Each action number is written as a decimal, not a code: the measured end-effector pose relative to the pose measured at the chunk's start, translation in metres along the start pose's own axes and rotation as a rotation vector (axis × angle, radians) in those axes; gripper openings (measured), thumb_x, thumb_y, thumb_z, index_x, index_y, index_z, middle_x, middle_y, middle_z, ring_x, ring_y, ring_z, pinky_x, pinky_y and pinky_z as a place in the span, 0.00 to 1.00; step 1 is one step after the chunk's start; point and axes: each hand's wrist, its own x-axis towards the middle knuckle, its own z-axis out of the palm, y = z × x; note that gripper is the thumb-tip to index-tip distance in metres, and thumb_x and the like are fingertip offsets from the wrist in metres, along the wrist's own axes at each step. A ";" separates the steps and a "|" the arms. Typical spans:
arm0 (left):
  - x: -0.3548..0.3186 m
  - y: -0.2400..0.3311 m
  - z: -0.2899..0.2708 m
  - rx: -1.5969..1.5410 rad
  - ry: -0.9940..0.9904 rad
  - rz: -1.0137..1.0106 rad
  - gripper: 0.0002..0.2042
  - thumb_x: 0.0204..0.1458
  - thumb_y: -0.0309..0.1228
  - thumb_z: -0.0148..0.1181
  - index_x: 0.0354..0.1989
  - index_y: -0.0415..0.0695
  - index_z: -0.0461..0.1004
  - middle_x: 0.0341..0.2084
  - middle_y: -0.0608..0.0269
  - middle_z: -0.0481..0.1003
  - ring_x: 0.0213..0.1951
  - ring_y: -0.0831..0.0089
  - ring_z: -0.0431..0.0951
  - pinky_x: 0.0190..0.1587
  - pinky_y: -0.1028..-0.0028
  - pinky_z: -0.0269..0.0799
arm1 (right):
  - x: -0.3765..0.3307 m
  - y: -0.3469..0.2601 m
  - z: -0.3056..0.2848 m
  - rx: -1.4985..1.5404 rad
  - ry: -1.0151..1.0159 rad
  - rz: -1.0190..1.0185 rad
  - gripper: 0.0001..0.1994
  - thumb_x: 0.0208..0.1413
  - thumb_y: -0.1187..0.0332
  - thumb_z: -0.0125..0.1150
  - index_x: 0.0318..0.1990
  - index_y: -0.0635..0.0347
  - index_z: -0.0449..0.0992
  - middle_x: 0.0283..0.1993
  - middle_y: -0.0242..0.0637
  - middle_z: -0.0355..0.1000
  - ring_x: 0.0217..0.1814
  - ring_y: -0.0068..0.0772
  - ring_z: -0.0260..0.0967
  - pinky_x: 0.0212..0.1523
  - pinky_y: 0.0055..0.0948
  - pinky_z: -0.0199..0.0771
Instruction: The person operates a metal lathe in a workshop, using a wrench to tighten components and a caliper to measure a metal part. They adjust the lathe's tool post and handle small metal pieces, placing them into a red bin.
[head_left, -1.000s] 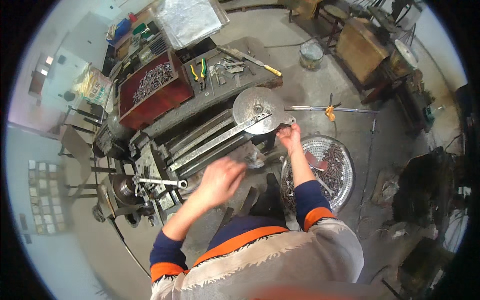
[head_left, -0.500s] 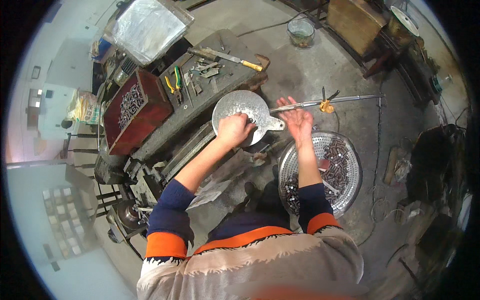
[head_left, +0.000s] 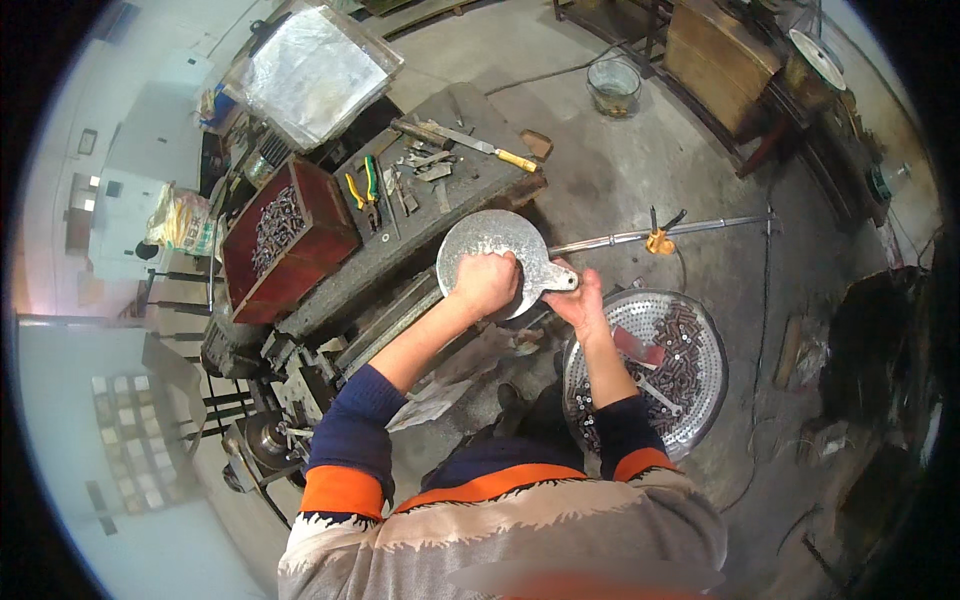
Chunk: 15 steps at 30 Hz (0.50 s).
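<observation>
Metal disc (head_left: pixel 485 230) with a flat tab (head_left: pixel 558 280), its face turned up, at the right-hand end of the slide bars beside the table (head_left: pixel 480 188). Its long axis, taken through the tab, runs from between 9 and 10 o'clock to between 3 and 4 o'clock. The left hand (head_left: pixel 487 283) lies curled over the face at 6 o'clock from the centre; its fingertips are hidden, so what it grips cannot be told. The right hand (head_left: pixel 586 302), nearer the tab, has its fingers bent about it, partly hidden; whether they clasp firmly cannot be told. From the right hand, the disc's centre lies toward 10 o'clock; from the left, toward 12. A tray (head_left: pixel 708 395) of small metal parts stands at 4 o'clock from the disc.
</observation>
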 end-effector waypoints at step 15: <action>0.002 0.005 0.007 -0.075 0.091 -0.120 0.16 0.44 0.39 0.52 0.19 0.37 0.76 0.19 0.45 0.75 0.25 0.49 0.77 0.31 0.55 0.73 | 0.024 -0.018 -0.016 -0.085 -0.181 0.168 0.43 0.28 0.53 0.64 0.55 0.70 0.63 0.54 0.47 0.67 0.55 0.45 0.65 0.60 0.43 0.60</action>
